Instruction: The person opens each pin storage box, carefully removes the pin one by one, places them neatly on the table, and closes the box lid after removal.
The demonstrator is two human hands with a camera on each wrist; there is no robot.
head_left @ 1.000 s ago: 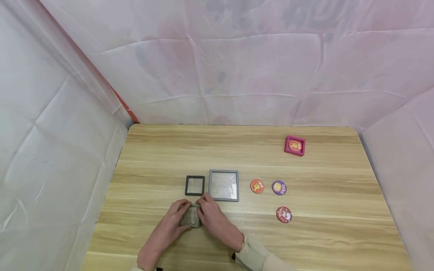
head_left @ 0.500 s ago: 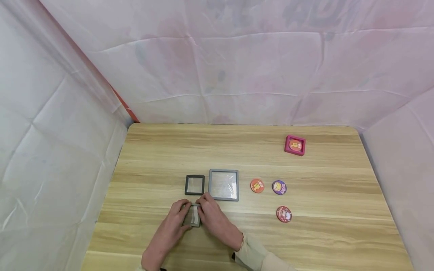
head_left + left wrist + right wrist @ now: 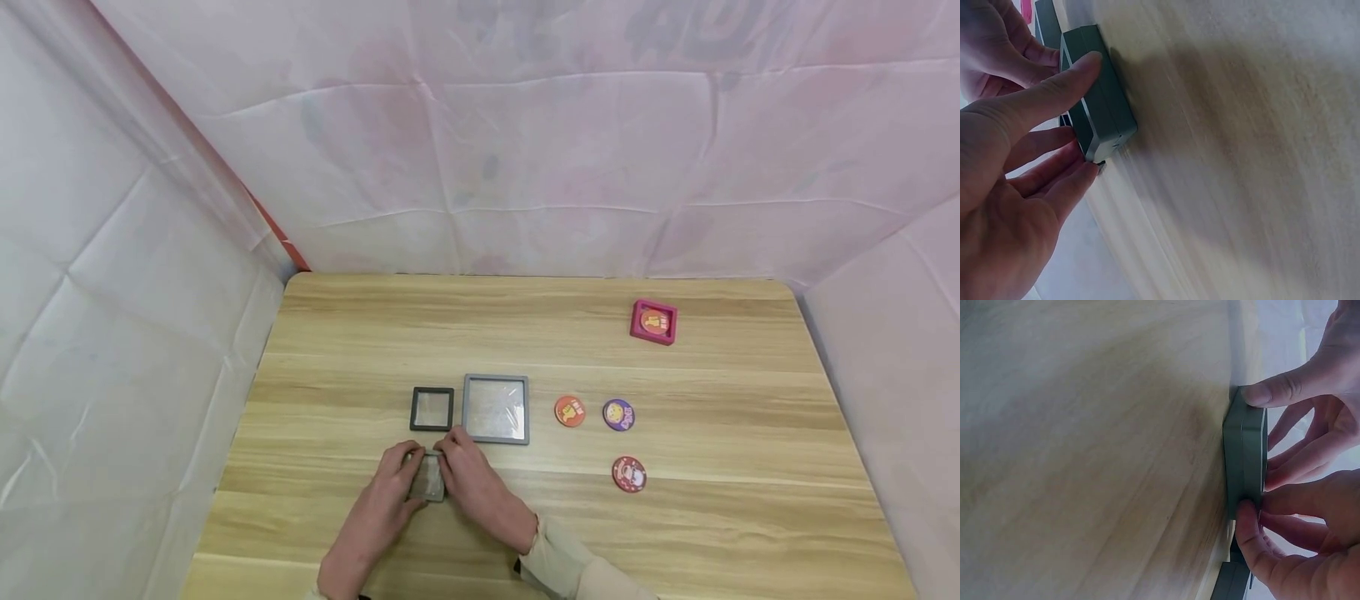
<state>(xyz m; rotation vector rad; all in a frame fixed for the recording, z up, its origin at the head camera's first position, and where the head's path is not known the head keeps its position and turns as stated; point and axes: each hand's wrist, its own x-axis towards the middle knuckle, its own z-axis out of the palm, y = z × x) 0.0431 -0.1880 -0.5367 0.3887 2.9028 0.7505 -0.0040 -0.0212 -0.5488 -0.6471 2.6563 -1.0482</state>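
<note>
A small grey-green square display frame (image 3: pixel 429 482) with a clear film window is held between both hands at the near left of the table. My left hand (image 3: pixel 377 507) grips its left side, thumb on the near edge and fingers at the far edge. In the left wrist view, the thumb lies along the side wall of the frame (image 3: pixel 1109 100). My right hand (image 3: pixel 476 487) pinches the far right corner; the right wrist view shows its fingertips (image 3: pixel 1247 512) on the wall. Just beyond the hands lie a small black frame (image 3: pixel 413 410) and a larger grey frame (image 3: pixel 496 442).
To the right lie round badges: an orange one (image 3: pixel 569 411), a purple one (image 3: pixel 618 414) and a red one (image 3: pixel 628 474). A pink frame (image 3: pixel 636 327) with an orange badge inside stands farther back. White fabric walls (image 3: pixel 480 167) border the wooden table (image 3: pixel 337 333).
The left hand and wrist have shifted slightly to the right. Light and reflections on the held frame's window look different. The right hand keeps nearly the same place.
</note>
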